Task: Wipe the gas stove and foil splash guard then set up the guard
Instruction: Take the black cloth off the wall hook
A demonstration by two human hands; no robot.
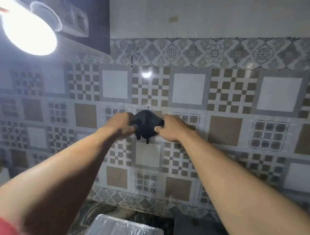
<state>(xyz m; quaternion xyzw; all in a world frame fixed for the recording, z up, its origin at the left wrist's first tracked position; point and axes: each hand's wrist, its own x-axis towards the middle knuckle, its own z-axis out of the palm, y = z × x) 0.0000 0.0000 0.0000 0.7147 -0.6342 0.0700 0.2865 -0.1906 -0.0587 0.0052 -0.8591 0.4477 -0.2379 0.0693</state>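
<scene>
Nearest me, a crinkled silvery foil panel [123, 230] lies flat on the veined stone counter [94, 213]. Farther out, my left hand [122, 124] and right hand [170, 128] each grip a side of a bunched black cloth [146, 125], held up before the glossy geometric wall tiles [224, 103].

Blown-out lamp [28, 35] top left; glare on tiles [146, 74]; soft blur, fisheye edges.

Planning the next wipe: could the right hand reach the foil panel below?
Likely yes, once freed: the right hand pinches the black cloth at the wall, but nothing covers the foil panel below.
</scene>
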